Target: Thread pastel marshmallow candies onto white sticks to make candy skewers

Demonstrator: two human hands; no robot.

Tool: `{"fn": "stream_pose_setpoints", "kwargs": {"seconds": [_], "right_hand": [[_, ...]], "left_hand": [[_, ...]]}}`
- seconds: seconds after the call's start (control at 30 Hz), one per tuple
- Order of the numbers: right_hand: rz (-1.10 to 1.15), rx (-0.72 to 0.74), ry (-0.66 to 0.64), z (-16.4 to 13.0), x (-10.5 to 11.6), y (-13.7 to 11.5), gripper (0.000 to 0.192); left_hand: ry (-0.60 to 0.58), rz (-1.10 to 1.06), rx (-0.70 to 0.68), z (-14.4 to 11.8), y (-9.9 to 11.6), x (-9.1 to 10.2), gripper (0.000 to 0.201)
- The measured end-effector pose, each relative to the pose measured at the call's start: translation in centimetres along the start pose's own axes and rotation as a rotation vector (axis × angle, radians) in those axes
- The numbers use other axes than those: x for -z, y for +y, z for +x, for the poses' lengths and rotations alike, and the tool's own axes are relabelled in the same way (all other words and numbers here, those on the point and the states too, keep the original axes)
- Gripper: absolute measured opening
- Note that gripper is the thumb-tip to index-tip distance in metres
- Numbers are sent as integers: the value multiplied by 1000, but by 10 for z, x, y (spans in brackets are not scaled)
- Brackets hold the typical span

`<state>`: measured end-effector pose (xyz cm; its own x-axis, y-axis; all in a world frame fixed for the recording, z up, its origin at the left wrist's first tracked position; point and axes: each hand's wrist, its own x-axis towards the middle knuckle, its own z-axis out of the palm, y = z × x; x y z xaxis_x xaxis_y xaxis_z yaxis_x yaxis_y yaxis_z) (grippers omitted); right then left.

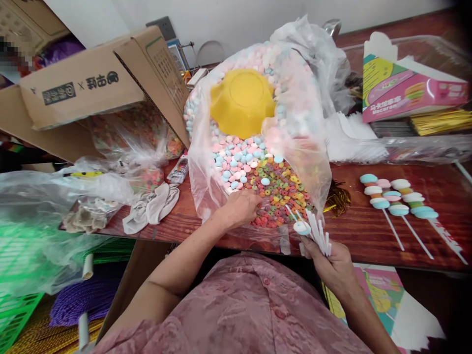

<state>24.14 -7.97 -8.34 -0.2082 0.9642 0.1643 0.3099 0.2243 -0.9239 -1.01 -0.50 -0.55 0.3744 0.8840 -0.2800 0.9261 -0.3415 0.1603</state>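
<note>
My left hand is lowered into the open clear plastic bag at the near edge of the bench, fingers curled down into the ring-shaped coloured candies; I cannot tell whether they have closed on any piece. My right hand sits just off the near edge, clenched around a bundle of white sticks that fans up toward the bag; one stick carries a pale blue-and-white round candy at its tip. Further back in the bag lies a layer of pastel pink, blue and white candies, with a yellow bowl upturned on the heap. Toward the right edge of the bench, three finished candy skewers lie side by side, sticks pointing to the near-right corner. A pink macaron box stands at the far right. An open cardboard carton overhangs the left side, with white gloves below it on the bench.
</note>
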Motion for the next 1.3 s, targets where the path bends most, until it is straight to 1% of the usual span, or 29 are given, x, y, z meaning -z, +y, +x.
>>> {"fn": "stream_pose_setpoints", "kwargs": {"seconds": [0.13, 0.2, 0.23, 0.3, 0.4, 0.43, 0.5, 0.57, 0.67, 0.77, 0.83, 0.9, 0.97, 1.0, 1.07, 1.13, 1.2, 1.3], "right_hand": [[-19, 29, -21, -1, 0, -3, 35], [-37, 32, -26, -2, 1, -2, 31], [-47, 32, -28, -2, 1, -1, 29], [-65, 34, -34, -3, 1, 2, 24], [-88, 59, -45, -3, 2, 6, 20], [-98, 75, -50, -2, 2, 6, 19], [-124, 116, -56, 1, 2, 4, 17], [-149, 155, -76, 4, 1, 0, 17], [-154, 171, -113, 8, -2, -9, 18], [-121, 162, -139, 8, -8, -17, 22], [-89, 153, -187, 10, -14, -22, 21], [-63, 141, -237, 14, -20, -29, 20], [-56, 131, -263, 18, -25, -34, 23], [-58, 128, -267, 21, -26, -36, 25], [-59, 119, -279, 24, -29, -39, 27], [-57, 110, -302, 24, -30, -39, 29], [-63, 93, -324, 23, -30, -38, 32], [-102, 61, -317, 20, -26, -34, 32]], "left_hand": [[35, 47, -23, 2, 2, -5, 30], [84, 45, -53, -2, 0, -7, 25], [121, 36, -60, -6, -2, -9, 21], [233, -5, -66, -15, -8, -10, 15], [431, -178, -46, -29, -21, -13, 8], [476, -257, -27, -33, -25, -14, 7], [521, -376, 23, -37, -32, -16, 7], [540, -397, 62, -39, -36, -17, 9], [533, -397, 75, -39, -39, -16, 16], [521, -476, 80, -38, -37, -16, 21], [530, -551, 87, -38, -34, -16, 22], [530, -705, 79, -39, -30, -16, 17], [495, -954, 60, -41, -25, -15, 12], [464, -1088, 54, -43, -22, -14, 13], [393, -1311, 54, -46, -18, -12, 21], [353, -1420, 54, -49, -14, -11, 27], [375, -1426, 26, -51, -12, -11, 29], [479, -1262, -83, -50, -9, -13, 25]]}}
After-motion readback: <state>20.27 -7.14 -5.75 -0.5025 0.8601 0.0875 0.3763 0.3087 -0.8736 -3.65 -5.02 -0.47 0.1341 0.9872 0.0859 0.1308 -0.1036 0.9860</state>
